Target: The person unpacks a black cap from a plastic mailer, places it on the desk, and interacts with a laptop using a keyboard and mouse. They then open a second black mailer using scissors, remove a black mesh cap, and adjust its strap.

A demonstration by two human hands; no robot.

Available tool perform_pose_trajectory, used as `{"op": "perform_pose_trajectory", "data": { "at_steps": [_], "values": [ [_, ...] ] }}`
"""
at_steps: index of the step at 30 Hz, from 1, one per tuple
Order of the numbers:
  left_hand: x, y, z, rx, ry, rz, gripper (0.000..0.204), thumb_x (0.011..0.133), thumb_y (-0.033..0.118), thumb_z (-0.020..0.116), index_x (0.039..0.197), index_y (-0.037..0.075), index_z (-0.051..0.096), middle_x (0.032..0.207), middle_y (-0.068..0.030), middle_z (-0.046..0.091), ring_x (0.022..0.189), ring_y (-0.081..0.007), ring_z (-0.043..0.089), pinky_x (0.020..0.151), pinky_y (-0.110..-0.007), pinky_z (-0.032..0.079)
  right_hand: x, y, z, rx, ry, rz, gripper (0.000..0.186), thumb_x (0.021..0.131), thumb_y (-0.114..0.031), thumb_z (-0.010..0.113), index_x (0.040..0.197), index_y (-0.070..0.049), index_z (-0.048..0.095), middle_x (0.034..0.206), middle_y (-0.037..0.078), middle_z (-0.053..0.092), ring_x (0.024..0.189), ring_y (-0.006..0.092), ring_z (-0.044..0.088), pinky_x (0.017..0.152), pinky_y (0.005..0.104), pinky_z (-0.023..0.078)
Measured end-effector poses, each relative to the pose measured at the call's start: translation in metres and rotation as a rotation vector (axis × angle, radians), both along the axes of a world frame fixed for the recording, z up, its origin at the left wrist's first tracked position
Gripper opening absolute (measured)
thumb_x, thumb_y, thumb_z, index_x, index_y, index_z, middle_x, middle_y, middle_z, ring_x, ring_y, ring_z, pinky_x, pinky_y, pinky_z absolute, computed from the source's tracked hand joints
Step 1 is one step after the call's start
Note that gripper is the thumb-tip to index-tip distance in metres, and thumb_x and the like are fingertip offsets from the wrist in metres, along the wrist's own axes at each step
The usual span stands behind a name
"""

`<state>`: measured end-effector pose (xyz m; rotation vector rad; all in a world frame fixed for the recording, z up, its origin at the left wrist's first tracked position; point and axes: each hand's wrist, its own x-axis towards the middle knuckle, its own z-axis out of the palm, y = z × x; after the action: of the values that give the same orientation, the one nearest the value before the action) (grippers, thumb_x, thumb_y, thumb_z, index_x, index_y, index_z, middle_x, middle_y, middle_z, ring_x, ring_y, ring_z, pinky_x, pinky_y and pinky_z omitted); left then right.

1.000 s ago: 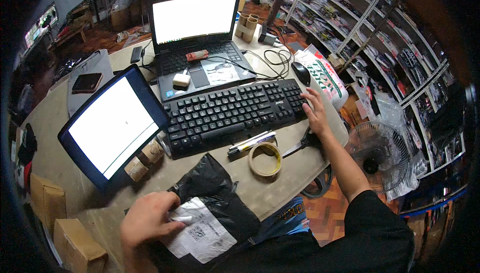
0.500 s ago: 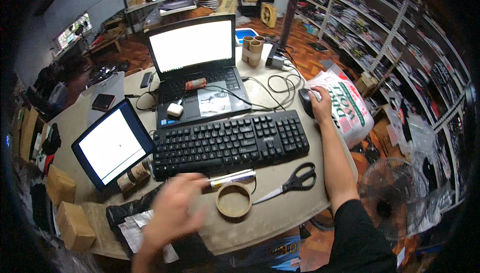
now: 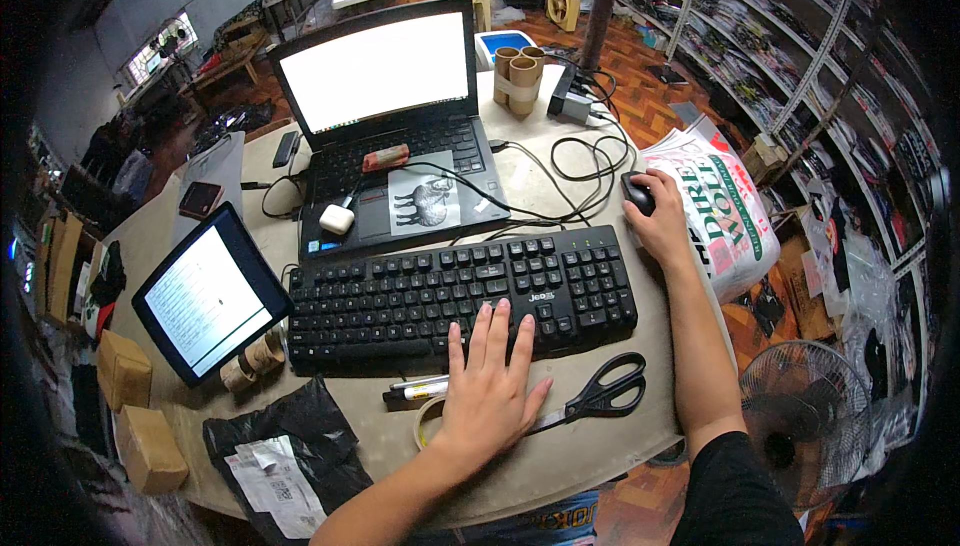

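My right hand (image 3: 662, 218) curls over a black computer mouse (image 3: 637, 194) at the table's right side. My left hand (image 3: 492, 386) is open, fingers spread, with its fingertips over the lower edge of the black keyboard (image 3: 450, 291). Partly beneath that palm are a roll of tape (image 3: 424, 424) and a pair of black-handled scissors (image 3: 612, 391). A marker pen (image 3: 412, 392) sticks out on the hand's left. Behind the keyboard stands an open laptop (image 3: 385, 71) with a bright screen. To its left leans a tablet (image 3: 212, 296), propped on a cardboard tube (image 3: 252, 362).
A black plastic parcel (image 3: 340, 436) with a white label lies at the near left. Two small brown boxes (image 3: 150, 451) sit at the left edge. Taped cardboard tubes (image 3: 518, 86) and cables stand behind. A printed bag (image 3: 735, 236) and a fan (image 3: 805, 426) are to the right.
My left hand has moved right and forward, from above the parcel to the keyboard's lower edge. Text now shows on the tablet. My right hand stays on the mouse; the view has shifted slightly.
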<state>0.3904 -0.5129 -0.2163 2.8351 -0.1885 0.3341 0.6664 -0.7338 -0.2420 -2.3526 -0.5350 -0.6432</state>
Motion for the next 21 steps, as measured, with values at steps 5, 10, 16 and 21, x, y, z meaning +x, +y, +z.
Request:
{"op": "perform_pose_trajectory", "data": {
  "at_steps": [5,10,16,21],
  "values": [
    [0.005,0.005,0.002,-0.036,-0.027,-0.001,0.071,0.084,0.044,0.065,0.138,0.002,0.046,0.145,-0.0230,0.038,0.137,-0.0378,0.035,0.112,-0.062,0.019,0.000,0.000,0.001,0.014,0.005,-0.036,0.036,0.074,-0.017,0.069,0.108,-0.006,0.065,0.127,0.016,0.056,0.118,0.0351,0.053,0.103,0.0426,0.041],
    [0.006,0.009,0.001,-0.052,-0.027,-0.009,0.071,0.083,0.045,0.065,0.137,0.002,0.048,0.144,-0.0228,0.039,0.136,-0.0373,0.036,0.112,-0.064,0.018,-0.003,0.004,0.003,0.005,0.001,-0.048,0.036,0.073,-0.014,0.068,0.108,-0.005,0.065,0.124,0.016,0.057,0.117,0.0349,0.053,0.103,0.0419,0.040],
    [0.006,0.010,-0.002,-0.102,-0.046,-0.010,0.070,0.082,0.044,0.066,0.135,0.002,0.050,0.145,-0.0224,0.039,0.137,-0.0362,0.035,0.112,-0.065,0.017,-0.002,-0.001,0.002,0.002,-0.026,-0.063,0.035,0.074,-0.014,0.067,0.107,-0.004,0.064,0.121,0.016,0.058,0.115,0.0347,0.055,0.102,0.0414,0.041],
    [0.006,0.011,-0.006,-0.103,-0.052,-0.008,0.069,0.082,0.043,0.066,0.135,0.002,0.050,0.145,-0.0221,0.039,0.137,-0.0361,0.035,0.112,-0.065,0.017,-0.003,0.000,0.002,-0.019,-0.043,-0.056,0.035,0.075,-0.016,0.071,0.107,-0.003,0.064,0.120,0.017,0.059,0.114,0.0341,0.055,0.101,0.0405,0.042]
  ]
}}
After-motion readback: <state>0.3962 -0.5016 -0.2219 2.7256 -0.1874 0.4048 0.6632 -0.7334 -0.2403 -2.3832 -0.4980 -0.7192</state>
